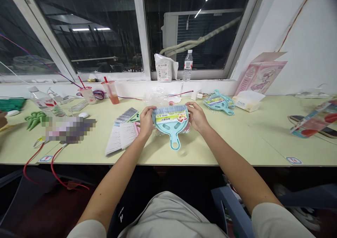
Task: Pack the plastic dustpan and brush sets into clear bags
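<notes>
A light blue dustpan [172,128] with a yellow label and a bristled brush set in it is held up above the table, its handle pointing toward me. My left hand [146,121] grips its left edge, and my right hand [197,117] holds the right edge. Beneath it, partly hidden, lies something in clear plastic with pink in it. Just left of my left hand, white-bristled brushes [119,137] lie in a fanned pile. A second blue dustpan [219,102] in plastic wrap rests at the back, right of my right hand.
Red-strawed cups [112,93] and a bottle [46,101] stand at the back left of the table [237,139]. Another bottle [187,66] and a white package [163,68] are on the sill. A tissue box [247,101] and pink box [263,74] stand right. Part of another person's hand [3,121] shows far left.
</notes>
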Demonstrator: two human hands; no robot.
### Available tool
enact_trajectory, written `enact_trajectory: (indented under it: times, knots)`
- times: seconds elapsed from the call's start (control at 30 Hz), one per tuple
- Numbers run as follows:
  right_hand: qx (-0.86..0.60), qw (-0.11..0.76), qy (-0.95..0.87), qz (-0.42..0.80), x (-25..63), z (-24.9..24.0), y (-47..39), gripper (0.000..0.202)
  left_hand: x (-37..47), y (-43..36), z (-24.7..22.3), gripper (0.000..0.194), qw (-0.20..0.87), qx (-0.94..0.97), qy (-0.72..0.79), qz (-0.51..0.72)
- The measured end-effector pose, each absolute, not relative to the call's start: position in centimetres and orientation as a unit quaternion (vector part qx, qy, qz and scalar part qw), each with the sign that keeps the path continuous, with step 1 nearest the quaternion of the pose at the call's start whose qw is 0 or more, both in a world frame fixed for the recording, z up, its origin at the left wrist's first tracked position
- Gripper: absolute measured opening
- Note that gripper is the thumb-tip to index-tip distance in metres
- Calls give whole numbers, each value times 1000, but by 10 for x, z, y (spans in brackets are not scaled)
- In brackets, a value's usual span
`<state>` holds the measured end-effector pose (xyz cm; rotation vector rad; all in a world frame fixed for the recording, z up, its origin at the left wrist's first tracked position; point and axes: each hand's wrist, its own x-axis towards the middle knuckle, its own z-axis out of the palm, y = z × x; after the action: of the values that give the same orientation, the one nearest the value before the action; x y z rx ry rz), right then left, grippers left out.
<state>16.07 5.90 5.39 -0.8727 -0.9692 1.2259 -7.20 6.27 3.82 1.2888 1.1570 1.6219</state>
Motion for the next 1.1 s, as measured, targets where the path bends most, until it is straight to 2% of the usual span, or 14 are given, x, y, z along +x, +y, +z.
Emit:
enact_trajectory:
  times: [0.13, 0.4, 0.57, 0.67, 0.8, 0.87, 1.0, 1.03, 1.1]
  knots:
    - [-370, 630, -417, 541, 164, 50, 62, 46, -73, 61, 41, 35, 472, 464, 375, 649]
    - [-372, 651, -388, 536, 164, 42, 70, 57, -73, 63, 42, 29, 501, 442, 342, 661]
    - [-402, 658, -344, 535, 166, 43, 74, 37, -72, 68, 37, 27, 511, 433, 328, 667]
    - [-420, 623, -337, 567, 166, 52, 71, 35, -72, 72, 33, 27, 513, 416, 309, 684]
    - [-428, 530, -438, 586, 168, 69, 60, 39, -72, 75, 31, 28, 502, 414, 285, 704]
    - [-480, 486, -501, 531, 173, 78, 51, 46, -73, 76, 30, 28, 492, 421, 276, 711]
    - [-624, 429, -591, 278, 190, 94, 27, 71, -74, 77, 30, 28, 485, 422, 265, 719]
    - [-644, 407, -607, 227, 192, 97, 20, 74, -73, 77, 30, 28, 486, 423, 264, 717]
    - [-661, 352, -639, 172, 195, 100, 9, 64, -72, 76, 30, 30, 491, 431, 262, 710]
